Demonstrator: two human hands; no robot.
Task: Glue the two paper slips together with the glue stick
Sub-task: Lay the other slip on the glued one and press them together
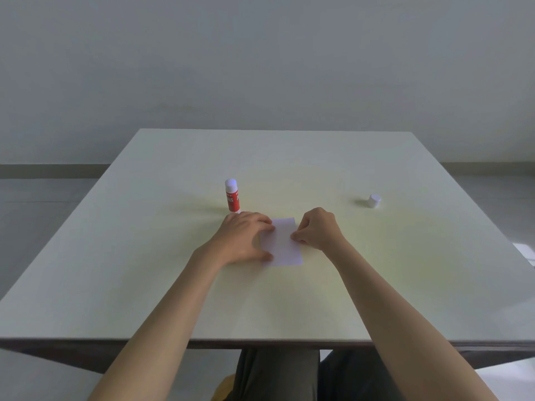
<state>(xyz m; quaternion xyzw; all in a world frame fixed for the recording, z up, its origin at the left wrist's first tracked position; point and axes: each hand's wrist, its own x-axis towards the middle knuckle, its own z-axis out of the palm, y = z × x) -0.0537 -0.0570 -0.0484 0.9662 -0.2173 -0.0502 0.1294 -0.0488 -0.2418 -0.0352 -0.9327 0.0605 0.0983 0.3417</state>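
Observation:
A white paper slip (283,243) lies flat on the table's middle; whether a second slip sits under it I cannot tell. My left hand (243,238) rests on the slip's left edge, thumb and fingertips spread on the paper. My right hand (317,229) is curled, its fingertips pinching the slip's right edge. The red glue stick (232,195) stands upright just behind my left hand, its white glue tip exposed. Its white cap (374,200) lies apart on the table to the right.
The pale square table (289,308) reaches to a plain grey wall behind. Its dark front edge runs just above my knees. Floor shows on both sides of the table.

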